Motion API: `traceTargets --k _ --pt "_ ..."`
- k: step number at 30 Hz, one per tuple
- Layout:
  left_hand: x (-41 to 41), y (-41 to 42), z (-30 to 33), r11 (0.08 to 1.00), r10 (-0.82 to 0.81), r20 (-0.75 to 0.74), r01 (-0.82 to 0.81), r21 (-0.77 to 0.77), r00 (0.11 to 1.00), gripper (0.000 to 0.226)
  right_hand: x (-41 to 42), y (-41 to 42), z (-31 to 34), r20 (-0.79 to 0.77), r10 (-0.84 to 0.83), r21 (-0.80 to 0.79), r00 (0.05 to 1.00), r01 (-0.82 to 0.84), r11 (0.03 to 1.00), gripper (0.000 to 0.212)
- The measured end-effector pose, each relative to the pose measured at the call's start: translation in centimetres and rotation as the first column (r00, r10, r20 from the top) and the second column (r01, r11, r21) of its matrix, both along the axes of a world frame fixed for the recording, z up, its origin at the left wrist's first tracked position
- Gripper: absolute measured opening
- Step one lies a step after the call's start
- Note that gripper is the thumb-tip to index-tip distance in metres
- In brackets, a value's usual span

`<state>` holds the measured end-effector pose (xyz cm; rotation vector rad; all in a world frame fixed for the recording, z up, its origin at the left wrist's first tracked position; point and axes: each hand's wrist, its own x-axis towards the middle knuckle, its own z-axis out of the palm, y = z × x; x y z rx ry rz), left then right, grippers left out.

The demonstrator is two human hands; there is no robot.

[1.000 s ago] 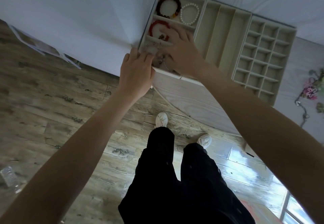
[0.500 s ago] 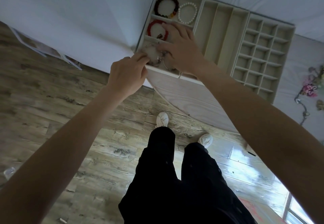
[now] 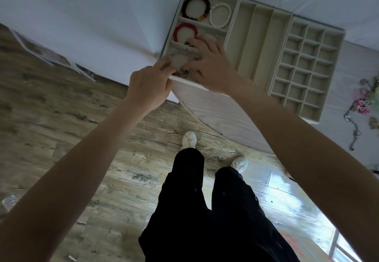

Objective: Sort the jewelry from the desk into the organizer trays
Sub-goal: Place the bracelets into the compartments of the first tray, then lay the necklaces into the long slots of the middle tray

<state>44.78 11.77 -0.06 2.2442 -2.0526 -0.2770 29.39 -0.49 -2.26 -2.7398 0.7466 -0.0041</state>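
Three beige organizer trays (image 3: 262, 42) stand side by side on the white desk. The left tray holds a dark red bead bracelet (image 3: 195, 8), a white pearl bracelet (image 3: 220, 15) and a bright red bracelet (image 3: 184, 32). In its nearest compartment lies a thin metal bead bracelet (image 3: 178, 56). My left hand (image 3: 149, 85) pinches that bracelet at its near side. My right hand (image 3: 211, 64) lies over the same compartment with fingers curled on the bracelet's right side. What lies beneath that hand is hidden.
The middle tray (image 3: 260, 36) has three long slots, the right tray (image 3: 307, 62) a grid of small cells. Loose jewelry with a pink flower piece (image 3: 362, 103) lies on the desk at the far right. The desk's front edge (image 3: 215, 114) runs above my legs and the wood floor.
My left hand slid back from the tray's corner and now pinches the metal bracelet with its fingertips. My right hand stayed over the near compartment.
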Motion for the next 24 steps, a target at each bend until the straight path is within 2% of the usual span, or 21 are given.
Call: traceTargets --k 3,6,9,12,14,17,18,20,22,24 --pt "-0.1 0.1 -0.1 1.000 0.003 -0.021 -0.003 -0.006 1.000 0.032 0.1 0.2 0.5 0.023 -0.022 0.034 1.000 0.021 0.999 0.053" --pt "-0.3 0.2 0.1 0.999 0.023 -0.058 -0.025 -0.030 0.998 0.035 -0.2 0.4 1.1 0.055 -0.117 0.125 0.992 0.109 0.986 0.053" --pt "-1.2 0.5 0.8 0.990 0.074 -0.125 -0.089 -0.112 0.989 0.035 -1.2 0.7 2.0 0.221 -0.275 0.214 0.936 0.228 0.950 0.049" --pt "-3.4 0.6 2.1 0.940 0.121 -0.282 -0.201 -0.274 0.952 0.029 -3.8 1.2 3.6 0.403 -0.409 0.198 0.818 0.359 0.912 0.030" --pt "-5.4 0.0 2.9 0.905 0.098 -0.408 -0.252 -0.343 0.908 0.025 -6.5 2.1 5.0 0.482 -0.466 0.186 0.742 0.433 0.882 0.025" --pt "-9.7 -1.5 3.9 0.894 0.023 -0.671 -0.316 -0.318 0.741 0.022 -11.9 3.9 6.7 0.525 -0.550 0.180 0.650 0.547 0.818 0.021" --pt "-11.3 -2.0 4.1 0.897 0.016 -0.716 -0.327 -0.298 0.698 0.021 -13.9 4.6 7.0 0.515 -0.579 0.187 0.632 0.576 0.795 0.019" --pt "-15.0 -2.6 4.3 0.935 0.017 -0.747 -0.275 -0.223 0.665 0.020 -18.3 6.2 7.1 0.462 -0.638 0.201 0.617 0.627 0.752 0.017" --pt "-19.0 -3.0 4.2 0.986 0.007 -0.751 -0.131 -0.106 0.661 0.018 -22.8 7.9 6.6 0.387 -0.685 0.192 0.617 0.672 0.715 0.017" --pt "-23.6 -3.4 3.8 0.998 -0.066 -0.728 0.060 -0.035 0.683 0.021 -28.0 9.5 6.2 0.306 -0.739 0.177 0.600 0.727 0.663 0.019"
